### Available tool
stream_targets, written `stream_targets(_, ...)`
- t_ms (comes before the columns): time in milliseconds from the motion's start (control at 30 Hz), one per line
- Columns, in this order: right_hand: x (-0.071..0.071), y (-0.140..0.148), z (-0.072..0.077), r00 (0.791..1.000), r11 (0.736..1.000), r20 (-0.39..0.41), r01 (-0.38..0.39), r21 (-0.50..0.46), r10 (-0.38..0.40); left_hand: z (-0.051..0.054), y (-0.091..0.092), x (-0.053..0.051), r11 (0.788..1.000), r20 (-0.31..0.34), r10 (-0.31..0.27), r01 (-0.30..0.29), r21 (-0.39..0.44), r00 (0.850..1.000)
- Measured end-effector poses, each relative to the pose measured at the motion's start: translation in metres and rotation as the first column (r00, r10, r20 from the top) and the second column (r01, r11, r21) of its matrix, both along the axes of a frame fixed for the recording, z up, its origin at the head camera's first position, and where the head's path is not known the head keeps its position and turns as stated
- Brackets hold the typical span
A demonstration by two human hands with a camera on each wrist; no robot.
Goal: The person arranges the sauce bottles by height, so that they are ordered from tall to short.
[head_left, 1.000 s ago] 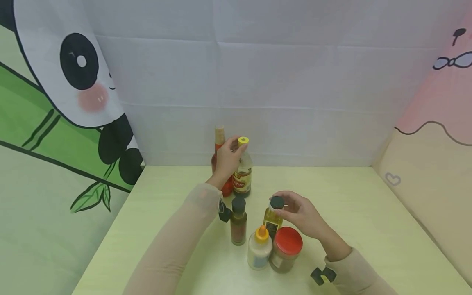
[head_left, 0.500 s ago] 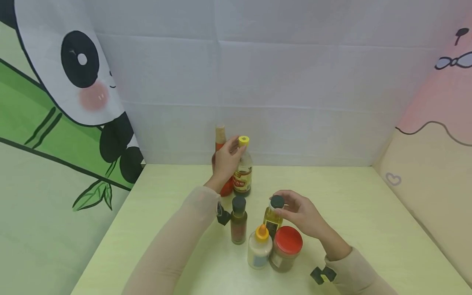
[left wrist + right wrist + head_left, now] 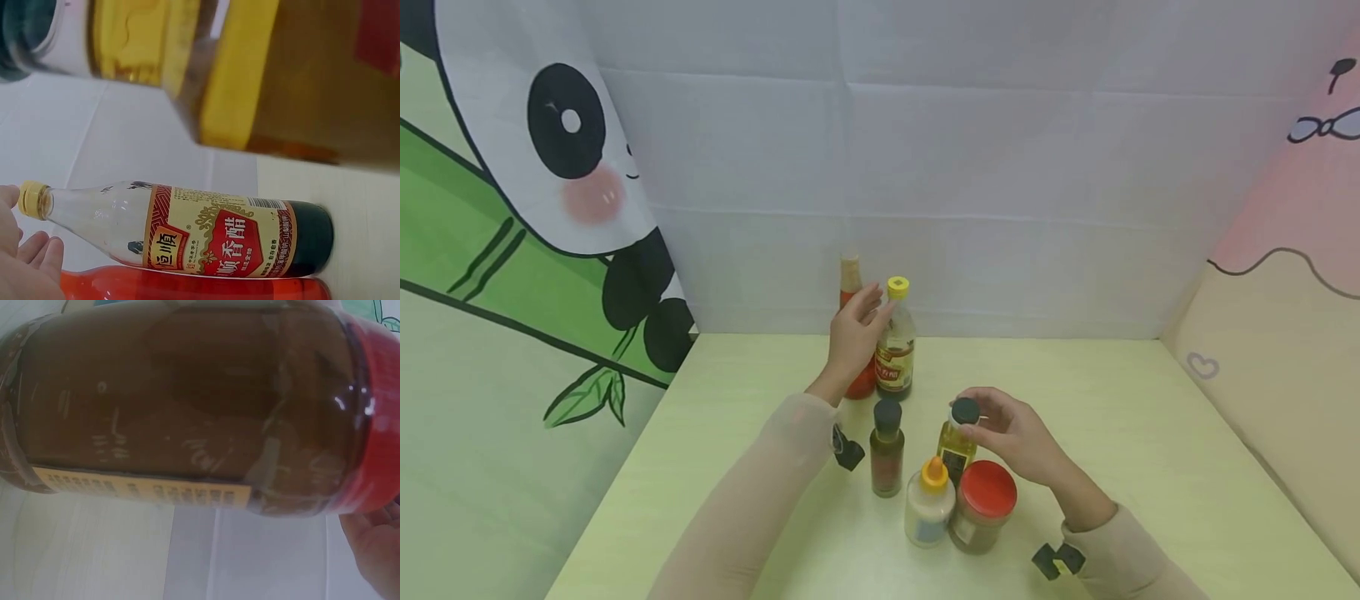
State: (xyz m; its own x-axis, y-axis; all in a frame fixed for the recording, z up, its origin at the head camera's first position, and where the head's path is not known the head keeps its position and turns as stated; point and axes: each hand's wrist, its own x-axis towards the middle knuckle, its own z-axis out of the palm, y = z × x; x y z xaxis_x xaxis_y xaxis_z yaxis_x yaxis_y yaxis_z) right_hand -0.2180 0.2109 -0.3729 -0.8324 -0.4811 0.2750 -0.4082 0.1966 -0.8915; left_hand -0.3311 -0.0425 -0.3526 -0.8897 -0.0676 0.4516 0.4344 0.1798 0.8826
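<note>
My left hand (image 3: 853,333) is beside the neck of a vinegar bottle (image 3: 896,367) with a yellow cap, its fingers loosely extended. In the left wrist view the fingertips lie close to the cap (image 3: 32,200); whether they touch is unclear. A bottle of red liquid (image 3: 861,382) stands just left of the vinegar, partly behind this hand. My right hand (image 3: 1007,433) pinches a small bottle of yellow oil (image 3: 951,442) near its dark green cap. That bottle stands upright, its lower part hidden by nearer containers.
A dark-capped bottle (image 3: 887,458) stands near my left wrist. A squeeze bottle with an orange nozzle (image 3: 928,512) and a red-lidded jar (image 3: 985,500) sit in front of the oil. A white cloth backdrop (image 3: 1000,167) rises behind the table (image 3: 760,358).
My left hand has let go of the vinegar bottle's yellow cap and drawn slightly left and down. The right hand and the bottles have stayed in place.
</note>
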Motion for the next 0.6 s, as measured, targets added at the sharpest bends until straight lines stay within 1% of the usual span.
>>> stream_targets(200,0.001,0.001,-0.001,1.000,1.000,0.014,0.008,0.013,-0.008,-0.004,-0.002,0.007,1.000,-0.005,0.012,-0.012,-0.005,1.000)
stream_targets(433,-0.001,0.003,-0.001,1.000,1.000,0.002,0.001,0.011,-0.001,-0.009,-0.007,0.020,1.000,-0.030,0.000,0.000,0.016,1.000)
stream_targets(600,-0.001,0.002,-0.001,1.000,1.000,-0.004,0.001,0.005,-0.001,-0.013,-0.008,0.028,1.000,-0.021,0.000,0.000,0.031,1.000)
